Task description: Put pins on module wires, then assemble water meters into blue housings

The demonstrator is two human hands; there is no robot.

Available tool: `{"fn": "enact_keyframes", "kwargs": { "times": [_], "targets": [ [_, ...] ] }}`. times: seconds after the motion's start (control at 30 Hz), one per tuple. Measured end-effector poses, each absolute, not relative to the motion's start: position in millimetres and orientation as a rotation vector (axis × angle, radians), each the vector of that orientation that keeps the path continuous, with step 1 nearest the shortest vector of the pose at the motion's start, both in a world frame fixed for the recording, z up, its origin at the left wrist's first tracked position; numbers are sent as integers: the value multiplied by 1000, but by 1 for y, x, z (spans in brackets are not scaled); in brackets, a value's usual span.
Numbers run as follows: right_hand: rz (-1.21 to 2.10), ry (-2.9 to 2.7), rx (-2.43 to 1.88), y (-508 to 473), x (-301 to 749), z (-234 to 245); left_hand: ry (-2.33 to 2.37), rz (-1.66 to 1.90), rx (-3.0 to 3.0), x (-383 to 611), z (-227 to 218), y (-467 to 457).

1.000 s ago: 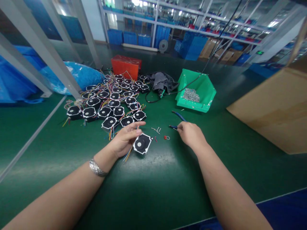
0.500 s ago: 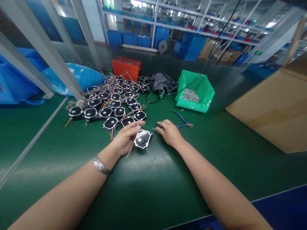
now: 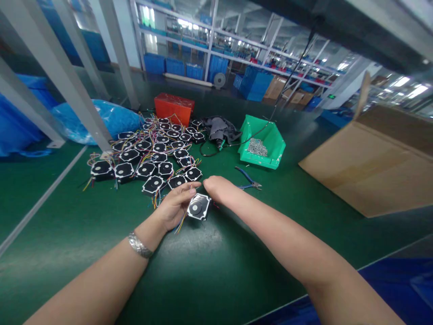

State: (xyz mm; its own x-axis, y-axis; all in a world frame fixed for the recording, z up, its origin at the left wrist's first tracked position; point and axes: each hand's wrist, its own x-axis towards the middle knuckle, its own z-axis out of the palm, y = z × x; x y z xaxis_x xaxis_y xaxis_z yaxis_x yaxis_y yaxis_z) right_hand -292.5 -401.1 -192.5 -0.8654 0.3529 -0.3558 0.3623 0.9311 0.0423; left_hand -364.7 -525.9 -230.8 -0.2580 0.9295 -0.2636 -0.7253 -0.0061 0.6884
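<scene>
My left hand (image 3: 176, 205) is closed around the edge of a stepper motor (image 3: 199, 206), a squarish black body with silver corners and coloured wires. It tilts toward me, its round centre facing up. My right hand (image 3: 217, 189) is bent over the motor's upper right corner, with the back of the hand toward me. Its curled fingertips are hidden, and so is whatever is in them. Blue-handled cutting pliers (image 3: 249, 179) lie just beyond my right wrist. To the left, several more motors (image 3: 154, 184) lie in a pile with tangled wires.
A green bin (image 3: 279, 155) with small silver screws (image 3: 257, 146) stands behind the pliers. Beside it are a dark cloth (image 3: 219, 128) over a corded tool and an orange box (image 3: 174, 108). A cardboard box (image 3: 358, 171) stands right; metal posts (image 3: 72, 81) rise left.
My right hand has moved left to the motor's corner; thin metal pieces seen in its fingers before are now hidden. The left hand still holds the motor. The view has shifted slightly.
</scene>
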Motion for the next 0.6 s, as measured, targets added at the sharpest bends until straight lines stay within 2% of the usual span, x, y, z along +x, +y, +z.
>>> {"fn": "enact_keyframes", "kwargs": {
  "times": [0.2, 0.37, 0.47, 0.6],
  "targets": [
    [-51, 2735, 550, -393, -286, -193, 877, 1612, 298, -365, -232, -527],
    [-118, 2779, 771, -374, -253, -199, 869, 1606, 276, -365, -229, -527],
    [-114, 2795, 977, -346, -238, -180, 863, 1607, 275, -365, -228, -526],
    [61, 2849, 1397, -290, -226, -129, 856, 1614, 267, -365, -227, -526]
  ]
}}
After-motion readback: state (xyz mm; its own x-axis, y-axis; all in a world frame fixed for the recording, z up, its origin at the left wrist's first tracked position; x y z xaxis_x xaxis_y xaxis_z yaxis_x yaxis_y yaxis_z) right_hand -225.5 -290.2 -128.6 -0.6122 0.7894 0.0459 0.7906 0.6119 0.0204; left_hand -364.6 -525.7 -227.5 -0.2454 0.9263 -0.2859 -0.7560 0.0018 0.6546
